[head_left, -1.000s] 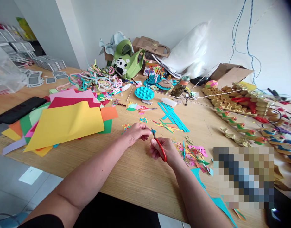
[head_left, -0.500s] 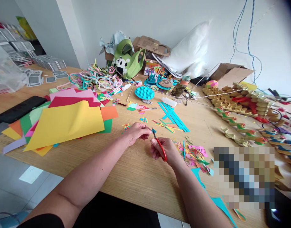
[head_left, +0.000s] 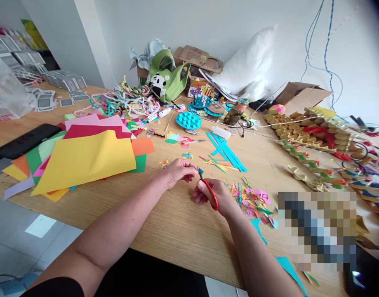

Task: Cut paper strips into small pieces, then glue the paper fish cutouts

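Red-handled scissors (head_left: pixel 209 193) gripped in right hand (head_left: pixel 214 196) — left hand (head_left: pixel 177 171) pinches a small teal paper scrap (head_left: pixel 201 170).

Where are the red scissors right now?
In the head view, the red scissors sit in the right hand, tips at a small teal paper piece pinched by the left hand.

A pixelated block (head_left: pixel 317 231) hid part of the counter (head_left: pixel 177 231) at the right. The teal scrap (head_left: pixel 201 170) pinched in the left hand (head_left: pixel 177 172) was too small to tell its shape. The right hand (head_left: pixel 212 196) covered most of the red scissors (head_left: pixel 210 193); their blades were barely discernible. The black device (head_left: pixel 22 142) ran off the left edge.
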`<move>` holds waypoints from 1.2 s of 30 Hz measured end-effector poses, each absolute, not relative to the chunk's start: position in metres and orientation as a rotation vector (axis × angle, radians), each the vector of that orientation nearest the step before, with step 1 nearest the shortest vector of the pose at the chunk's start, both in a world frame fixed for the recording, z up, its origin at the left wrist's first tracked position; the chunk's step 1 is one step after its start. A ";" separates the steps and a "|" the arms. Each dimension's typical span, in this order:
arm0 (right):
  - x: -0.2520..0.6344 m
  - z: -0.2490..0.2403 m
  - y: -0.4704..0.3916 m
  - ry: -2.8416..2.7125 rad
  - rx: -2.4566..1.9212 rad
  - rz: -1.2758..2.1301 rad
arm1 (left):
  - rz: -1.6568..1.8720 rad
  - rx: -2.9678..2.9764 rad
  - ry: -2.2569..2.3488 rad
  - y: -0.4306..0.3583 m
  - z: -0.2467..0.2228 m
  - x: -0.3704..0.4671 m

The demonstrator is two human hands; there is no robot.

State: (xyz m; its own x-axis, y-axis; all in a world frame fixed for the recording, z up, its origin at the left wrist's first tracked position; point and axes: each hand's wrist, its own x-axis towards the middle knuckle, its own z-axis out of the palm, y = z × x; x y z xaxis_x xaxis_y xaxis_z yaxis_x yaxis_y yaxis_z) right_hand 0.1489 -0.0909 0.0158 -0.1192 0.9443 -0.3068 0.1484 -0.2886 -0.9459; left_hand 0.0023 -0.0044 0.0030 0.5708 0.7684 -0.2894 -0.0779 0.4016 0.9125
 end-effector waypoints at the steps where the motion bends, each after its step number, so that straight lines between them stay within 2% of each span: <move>1: 0.149 0.015 -0.091 -1.252 -1.456 1.478 | 0.616 1.020 0.803 -0.004 0.003 0.002; 36: 0.150 0.012 -0.091 -1.233 -1.476 1.482 | 0.624 1.081 0.810 -0.007 0.002 0.003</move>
State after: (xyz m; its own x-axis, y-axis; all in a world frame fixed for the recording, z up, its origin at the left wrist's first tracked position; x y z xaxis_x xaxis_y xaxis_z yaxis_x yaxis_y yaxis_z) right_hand 0.1497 -0.0913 0.0118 -0.1072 0.9416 -0.3192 0.1423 -0.3032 -0.9422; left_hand 0.0035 -0.0068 0.0017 0.5670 0.7807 -0.2627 -0.0553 0.3543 0.9335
